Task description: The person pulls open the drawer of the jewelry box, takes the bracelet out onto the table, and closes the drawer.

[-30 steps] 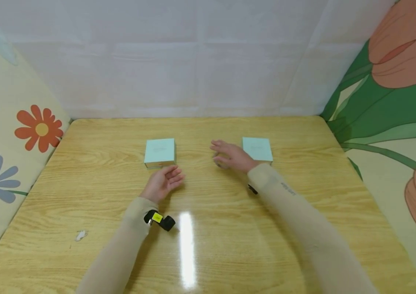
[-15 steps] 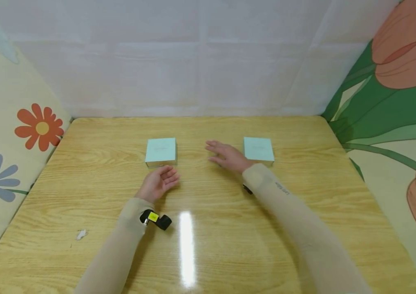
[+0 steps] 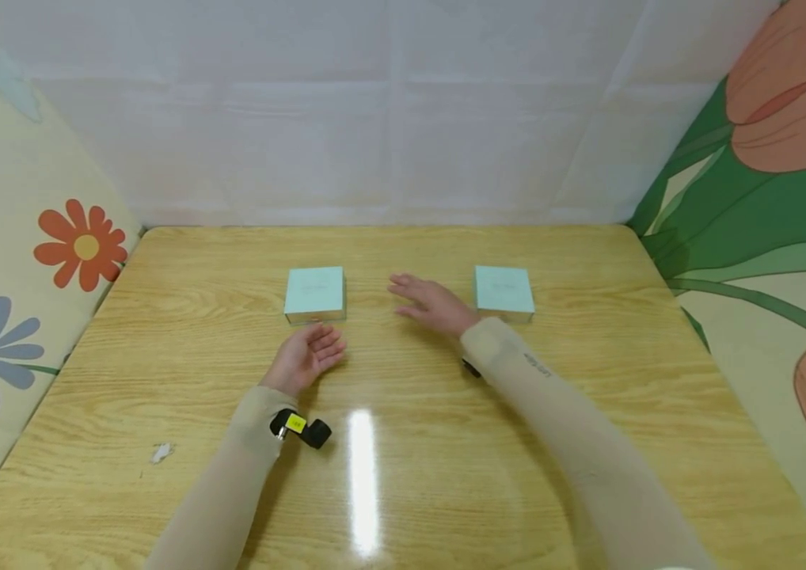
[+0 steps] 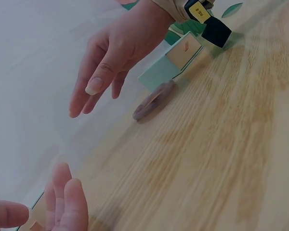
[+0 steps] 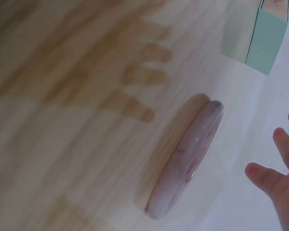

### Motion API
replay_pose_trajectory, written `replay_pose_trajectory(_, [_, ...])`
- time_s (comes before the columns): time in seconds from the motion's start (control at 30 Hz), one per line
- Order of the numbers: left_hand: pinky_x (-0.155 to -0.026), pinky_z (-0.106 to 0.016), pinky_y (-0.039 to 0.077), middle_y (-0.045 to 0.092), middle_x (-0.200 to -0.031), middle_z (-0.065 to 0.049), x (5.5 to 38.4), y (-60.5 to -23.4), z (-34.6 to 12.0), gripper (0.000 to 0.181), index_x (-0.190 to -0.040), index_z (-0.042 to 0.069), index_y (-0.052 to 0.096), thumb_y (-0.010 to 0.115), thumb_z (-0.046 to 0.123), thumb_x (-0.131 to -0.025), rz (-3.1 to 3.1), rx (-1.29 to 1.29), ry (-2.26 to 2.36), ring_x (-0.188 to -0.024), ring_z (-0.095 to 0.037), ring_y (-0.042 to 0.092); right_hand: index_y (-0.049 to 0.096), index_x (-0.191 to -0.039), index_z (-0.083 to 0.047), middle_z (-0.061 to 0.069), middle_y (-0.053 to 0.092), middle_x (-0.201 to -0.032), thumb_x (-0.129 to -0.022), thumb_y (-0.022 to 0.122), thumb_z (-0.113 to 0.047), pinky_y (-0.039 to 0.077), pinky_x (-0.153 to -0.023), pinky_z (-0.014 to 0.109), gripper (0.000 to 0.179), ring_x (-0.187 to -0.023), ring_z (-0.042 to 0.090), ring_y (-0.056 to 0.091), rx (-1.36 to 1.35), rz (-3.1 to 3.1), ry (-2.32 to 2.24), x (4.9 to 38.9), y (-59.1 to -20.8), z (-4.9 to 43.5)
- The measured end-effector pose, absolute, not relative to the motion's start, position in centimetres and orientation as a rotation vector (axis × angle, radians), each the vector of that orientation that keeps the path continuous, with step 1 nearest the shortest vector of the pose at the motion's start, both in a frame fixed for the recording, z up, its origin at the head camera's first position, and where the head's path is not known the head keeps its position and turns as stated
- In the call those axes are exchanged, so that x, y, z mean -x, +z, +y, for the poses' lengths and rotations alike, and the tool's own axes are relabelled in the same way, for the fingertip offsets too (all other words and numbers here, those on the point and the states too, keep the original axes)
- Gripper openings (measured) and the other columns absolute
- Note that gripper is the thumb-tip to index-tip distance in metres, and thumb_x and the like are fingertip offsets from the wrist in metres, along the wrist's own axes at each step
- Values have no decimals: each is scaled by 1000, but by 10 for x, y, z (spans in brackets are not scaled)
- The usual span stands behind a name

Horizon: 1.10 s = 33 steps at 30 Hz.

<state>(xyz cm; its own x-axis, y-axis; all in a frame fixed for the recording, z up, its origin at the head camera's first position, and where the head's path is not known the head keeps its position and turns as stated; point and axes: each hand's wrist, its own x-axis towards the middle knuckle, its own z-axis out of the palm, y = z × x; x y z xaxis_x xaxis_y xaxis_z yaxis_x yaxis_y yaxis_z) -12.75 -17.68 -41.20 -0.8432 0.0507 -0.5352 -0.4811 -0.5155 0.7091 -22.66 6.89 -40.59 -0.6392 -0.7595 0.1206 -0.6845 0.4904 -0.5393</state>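
Note:
A pale mauve bangle [image 5: 185, 161] lies flat on the table; in the left wrist view the bangle [image 4: 154, 101] is near the front of the right mint box [image 4: 160, 72]. In the head view my right hand [image 3: 434, 304] hides it. That hand hovers over the spot with loosely spread fingers, apart from the bangle, just left of the right box [image 3: 503, 290]. My left hand [image 3: 306, 358] rests palm inward in front of the left mint box [image 3: 315, 293], fingers relaxed and holding nothing.
The wooden table [image 3: 403, 491] has a white cloth wall [image 3: 389, 111] behind it and flower-printed panels at both sides. A small white scrap or worn patch [image 3: 161, 453] shows at the left. Finger-shaped shadows fall on the table in the right wrist view.
My right hand has drifted left, and the bangle edge that showed beneath it is now covered. The left hand has shifted slightly left. Both boxes sit a little further right in view.

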Motion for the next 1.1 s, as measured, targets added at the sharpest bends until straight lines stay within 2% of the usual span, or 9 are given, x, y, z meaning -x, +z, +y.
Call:
replay_pose_trajectory(0.27, [-86,-30,54,61,-91,-4,128,-410,-181,19,-112,3,44,32,17,-107,1315,690,2417,-83,-17,64,45,-143,-3,10,34,-153,-99,58,-23,25,-115,44,50,-142,28,28,1205,2622,-750,224,-406,59])
replay_pose_trajectory(0.5, [-88,-29,54,61,-90,-4,128,-407,-188,20,-112,2,44,31,16,-107,1312,669,2437,-84,-16,64,44,-141,3,17,37,-150,-98,59,-17,22,-117,39,50,-140,33,31,1315,2573,-818,224,-405,51])
replay_pose_trajectory(0.8, [-86,-29,54,62,-90,-4,131,-405,-191,19,-113,3,44,32,16,-107,1300,683,2424,-84,-16,65,46,-140,5,19,38,-149,-98,59,-18,21,-117,38,49,-140,33,31,1394,2564,-794,228,-404,39])
replay_pose_trajectory(1.1, [-85,-29,55,62,-92,-4,136,-408,-193,20,-117,3,44,34,17,-107,1290,691,2413,-84,-15,65,42,-144,1,18,33,-152,-99,57,-20,20,-117,44,52,-142,33,26,1337,2548,-751,230,-401,29])
